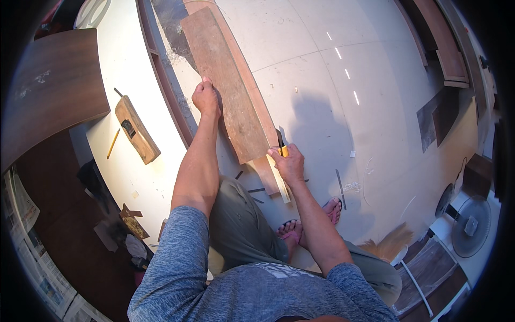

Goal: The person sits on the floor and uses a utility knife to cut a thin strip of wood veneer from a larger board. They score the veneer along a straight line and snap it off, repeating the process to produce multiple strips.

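A long reddish-brown wooden board (229, 88) lies at a slant in front of me, on top of a longer plank (252, 88) that shows along its right side and near end. My left hand (205, 97) is closed on the board's left edge, the thumb side up and most fingers hidden. At the near right corner, my right hand (290, 164) grips a yellow utility knife (284, 151), its dark tip pointing away from me beside the plank's right edge. A pale thin wood strip (284, 194) sticks out from under the near end.
On the white surface to the left rest a wooden hand plane (136, 129) and a yellow pencil (113, 144). A dark frame rail (166, 91) runs beside them. A broom (391, 241) and a fan (471, 225) are at the lower right. Shavings (351, 187) and dark strips dot the tiled floor.
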`<state>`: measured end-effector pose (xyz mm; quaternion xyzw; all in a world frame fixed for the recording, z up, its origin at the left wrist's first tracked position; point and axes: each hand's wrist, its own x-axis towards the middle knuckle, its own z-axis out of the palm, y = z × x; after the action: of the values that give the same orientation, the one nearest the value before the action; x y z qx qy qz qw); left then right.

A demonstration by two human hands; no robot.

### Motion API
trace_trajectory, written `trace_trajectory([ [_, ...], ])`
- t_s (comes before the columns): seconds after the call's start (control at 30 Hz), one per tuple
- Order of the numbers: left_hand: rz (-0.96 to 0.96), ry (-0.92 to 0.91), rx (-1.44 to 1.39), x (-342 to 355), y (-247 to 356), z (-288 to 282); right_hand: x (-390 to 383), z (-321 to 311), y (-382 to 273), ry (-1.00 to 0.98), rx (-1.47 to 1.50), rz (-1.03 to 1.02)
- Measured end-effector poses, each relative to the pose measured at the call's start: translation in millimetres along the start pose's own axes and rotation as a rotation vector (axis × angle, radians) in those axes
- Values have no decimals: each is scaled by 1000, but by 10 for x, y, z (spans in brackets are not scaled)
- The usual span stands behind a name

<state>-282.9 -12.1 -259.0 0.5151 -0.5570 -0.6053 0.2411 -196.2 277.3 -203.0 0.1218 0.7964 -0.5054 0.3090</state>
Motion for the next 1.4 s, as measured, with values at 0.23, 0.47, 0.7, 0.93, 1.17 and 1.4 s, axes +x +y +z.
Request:
trace_trajectory([
  [0.23, 35, 32, 241, 30, 18, 16, 12, 3, 19, 2, -26, 4],
  [0.47, 479, 282, 703, -97, 219, 67, -8, -18, -54, 0, -22, 2],
  [0.7, 837, -53, 962, -497, 185, 188, 13, 9, 6, 8, 30, -6],
  [0.93, 699, -100, 1056, -595, 123, 248, 44, 22, 91, 27, 6, -49],
  [1.17, 638, -105, 1105, -685, 201, 281, 52, 53, 186, 53, 44, -72],
  [1.4, 735, -131, 1217, -559, 76, 247, -22, -40, -74, -9, 29, 17],
])
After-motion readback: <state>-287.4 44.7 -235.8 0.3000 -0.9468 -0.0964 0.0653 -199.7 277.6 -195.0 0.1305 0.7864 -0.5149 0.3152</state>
